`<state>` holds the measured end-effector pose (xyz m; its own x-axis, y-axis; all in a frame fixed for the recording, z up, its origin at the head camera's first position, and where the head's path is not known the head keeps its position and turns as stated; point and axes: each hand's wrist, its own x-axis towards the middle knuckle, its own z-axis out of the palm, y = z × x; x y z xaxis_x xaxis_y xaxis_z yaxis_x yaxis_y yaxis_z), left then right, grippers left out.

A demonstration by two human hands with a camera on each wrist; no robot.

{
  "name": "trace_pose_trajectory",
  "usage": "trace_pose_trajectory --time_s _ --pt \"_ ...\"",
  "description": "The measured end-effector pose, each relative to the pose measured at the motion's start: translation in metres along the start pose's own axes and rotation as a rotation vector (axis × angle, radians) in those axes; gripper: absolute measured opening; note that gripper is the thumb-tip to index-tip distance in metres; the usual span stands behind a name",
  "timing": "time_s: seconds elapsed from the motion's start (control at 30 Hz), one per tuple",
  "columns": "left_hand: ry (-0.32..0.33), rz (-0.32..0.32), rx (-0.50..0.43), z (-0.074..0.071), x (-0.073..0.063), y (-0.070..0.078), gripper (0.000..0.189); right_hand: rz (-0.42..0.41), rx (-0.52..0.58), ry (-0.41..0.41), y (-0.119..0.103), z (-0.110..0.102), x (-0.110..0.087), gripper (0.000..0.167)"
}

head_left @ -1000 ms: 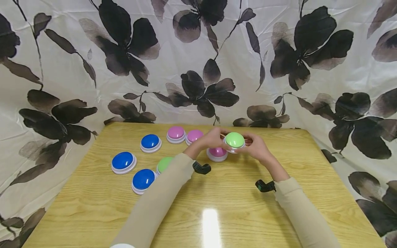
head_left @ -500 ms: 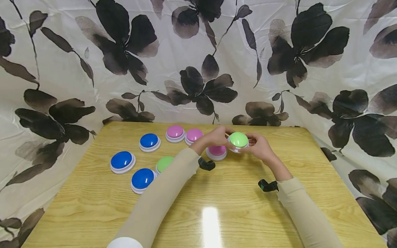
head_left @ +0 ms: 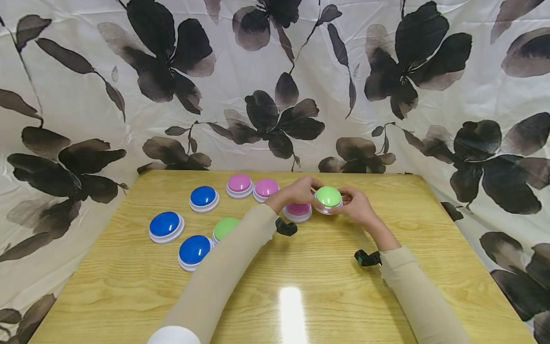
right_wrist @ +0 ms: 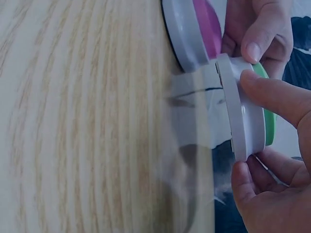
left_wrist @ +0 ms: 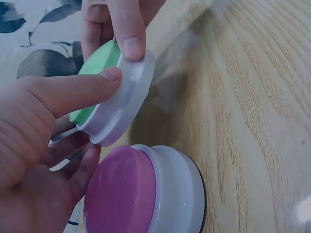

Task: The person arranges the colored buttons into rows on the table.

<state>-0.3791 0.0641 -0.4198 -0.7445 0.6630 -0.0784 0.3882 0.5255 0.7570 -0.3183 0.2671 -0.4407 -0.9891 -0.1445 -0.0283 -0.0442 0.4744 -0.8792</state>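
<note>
Both hands hold one green dome push button with a white base, up off the table at the back. My left hand pinches its left side, thumb on the white rim in the left wrist view. Opposite, my right hand grips the right side, its thumb on the base and fingers curled under the edge. The button's underside faces the tabletop in the right wrist view. Just left of it, a pink push button sits on the table, partly covered by my left hand.
Two more pink buttons stand at the back edge. Three blue buttons and another green button, partly behind my left sleeve, are at the left of the wooden table. A floral cloth hangs behind.
Both hands have carried the green button slightly to the right, away from the pink one, and a little lower. The head view has shifted slightly; the buttons on the table have stayed put.
</note>
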Motion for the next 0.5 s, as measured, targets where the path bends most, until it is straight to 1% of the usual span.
trace_pose_trajectory --time_s 0.13,0.23,0.37,0.5 --pt "-0.016 -0.004 0.04 0.001 0.004 -0.004 0.062 0.002 -0.002 0.01 0.004 0.002 0.002 0.071" --pt "-0.033 0.001 0.069 0.002 0.008 -0.01 0.063 0.005 -0.019 0.017 0.008 0.004 0.003 0.07" --pt "-0.043 -0.007 0.073 0.003 0.011 -0.017 0.065 0.008 -0.038 0.014 0.012 0.006 0.004 0.07" --pt "-0.056 -0.021 0.056 0.002 0.011 -0.022 0.065 0.017 -0.033 0.01 0.013 0.008 0.005 0.069"
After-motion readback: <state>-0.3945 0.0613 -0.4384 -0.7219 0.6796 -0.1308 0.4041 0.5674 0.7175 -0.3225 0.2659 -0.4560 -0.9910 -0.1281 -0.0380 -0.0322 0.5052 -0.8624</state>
